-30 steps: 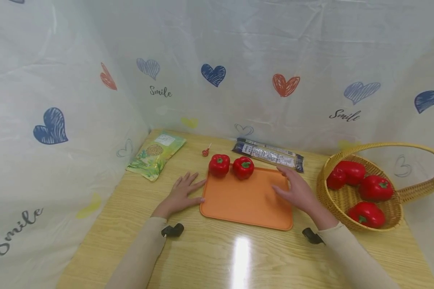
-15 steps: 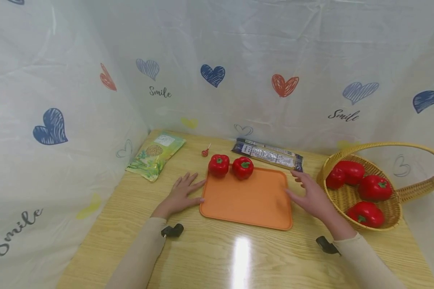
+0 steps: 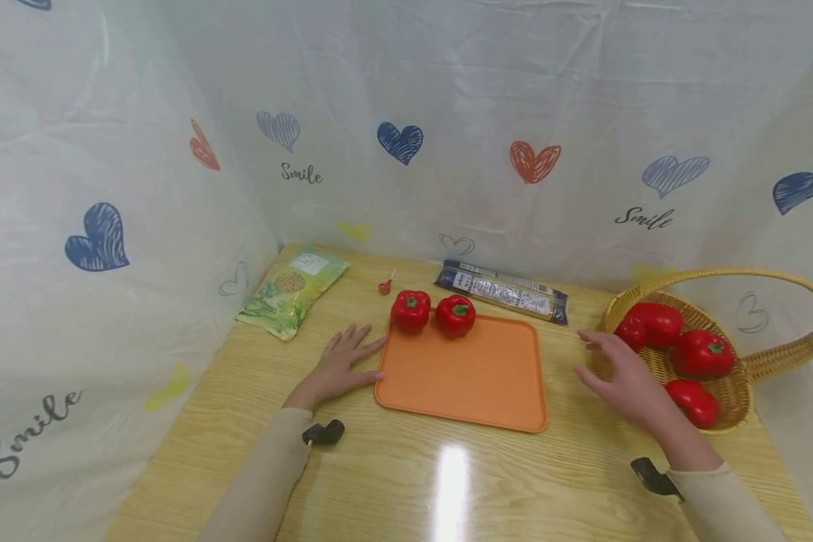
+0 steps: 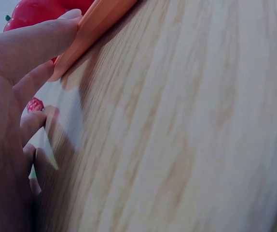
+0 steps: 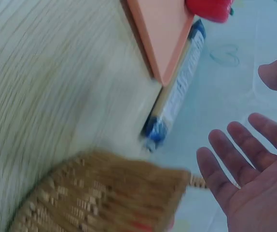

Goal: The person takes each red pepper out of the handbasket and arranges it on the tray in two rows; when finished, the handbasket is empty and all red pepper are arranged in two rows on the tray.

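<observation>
One tray (image 3: 474, 384) is bearing two red peppers (image 3: 410, 311) toward its eleven o'clock; one basket (image 3: 738, 394) is holding four more peppers (image 3: 701, 352). The left hand (image 3: 339, 365), fingers spread, is touching the tray's nine o'clock edge; the right hand (image 3: 630, 385), loose and empty, is hovering at the basket's nine o'clock.

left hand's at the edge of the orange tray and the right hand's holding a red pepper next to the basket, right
No: the right hand, next to the basket, is holding nothing; the right wrist view shows it empty. The left hand is at the edge of the orange tray.
</observation>
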`<state>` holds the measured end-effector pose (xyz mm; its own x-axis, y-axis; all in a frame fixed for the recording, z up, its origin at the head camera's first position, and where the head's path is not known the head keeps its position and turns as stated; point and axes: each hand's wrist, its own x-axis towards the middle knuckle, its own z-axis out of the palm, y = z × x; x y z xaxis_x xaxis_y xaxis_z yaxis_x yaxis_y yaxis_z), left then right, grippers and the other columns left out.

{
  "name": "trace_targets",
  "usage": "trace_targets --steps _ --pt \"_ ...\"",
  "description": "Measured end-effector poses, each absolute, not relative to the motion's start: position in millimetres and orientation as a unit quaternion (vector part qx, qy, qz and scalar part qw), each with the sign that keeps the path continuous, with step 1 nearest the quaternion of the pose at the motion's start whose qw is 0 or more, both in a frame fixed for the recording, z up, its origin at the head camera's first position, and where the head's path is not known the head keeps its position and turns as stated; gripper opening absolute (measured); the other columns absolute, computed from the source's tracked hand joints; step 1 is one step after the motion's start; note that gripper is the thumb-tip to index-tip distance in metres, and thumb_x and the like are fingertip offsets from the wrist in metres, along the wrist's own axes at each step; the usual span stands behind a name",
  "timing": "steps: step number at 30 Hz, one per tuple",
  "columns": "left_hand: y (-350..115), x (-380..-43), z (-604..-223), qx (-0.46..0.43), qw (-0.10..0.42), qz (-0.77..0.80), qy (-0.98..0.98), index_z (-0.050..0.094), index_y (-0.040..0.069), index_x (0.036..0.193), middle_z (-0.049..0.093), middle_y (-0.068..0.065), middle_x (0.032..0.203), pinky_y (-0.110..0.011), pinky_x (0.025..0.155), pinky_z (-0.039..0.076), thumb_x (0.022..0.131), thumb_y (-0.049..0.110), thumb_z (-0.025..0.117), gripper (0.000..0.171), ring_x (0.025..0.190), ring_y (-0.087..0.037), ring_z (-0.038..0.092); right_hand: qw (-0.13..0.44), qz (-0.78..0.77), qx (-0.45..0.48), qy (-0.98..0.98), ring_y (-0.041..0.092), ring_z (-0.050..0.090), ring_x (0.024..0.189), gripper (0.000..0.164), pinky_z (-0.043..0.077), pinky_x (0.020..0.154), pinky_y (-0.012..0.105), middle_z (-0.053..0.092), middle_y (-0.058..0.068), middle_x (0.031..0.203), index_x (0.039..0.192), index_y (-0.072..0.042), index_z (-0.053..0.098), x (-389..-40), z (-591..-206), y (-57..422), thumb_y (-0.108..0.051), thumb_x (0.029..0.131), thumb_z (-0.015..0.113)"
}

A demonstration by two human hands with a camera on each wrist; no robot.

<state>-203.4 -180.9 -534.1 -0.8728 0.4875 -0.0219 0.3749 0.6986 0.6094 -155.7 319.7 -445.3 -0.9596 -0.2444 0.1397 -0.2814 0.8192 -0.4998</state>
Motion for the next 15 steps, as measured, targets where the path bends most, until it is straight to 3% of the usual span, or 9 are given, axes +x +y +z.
trace_targets --steps 15 --pt "-180 -202 -532 0.239 0.08 0.31 0.917 0.045 0.021 0.156 0.022 -0.017 0.167 -0.06 0.122 -0.003 0.095 0.048 0.068 0.071 0.155 -0.043 0.002 0.049 0.228 0.11 -0.966 0.048 0.052 0.118 0.059 0.044 0.09 0.072 0.054 0.027 0.136 0.14 0.001 0.054 -139 -430 366 -0.026 0.093 0.076"
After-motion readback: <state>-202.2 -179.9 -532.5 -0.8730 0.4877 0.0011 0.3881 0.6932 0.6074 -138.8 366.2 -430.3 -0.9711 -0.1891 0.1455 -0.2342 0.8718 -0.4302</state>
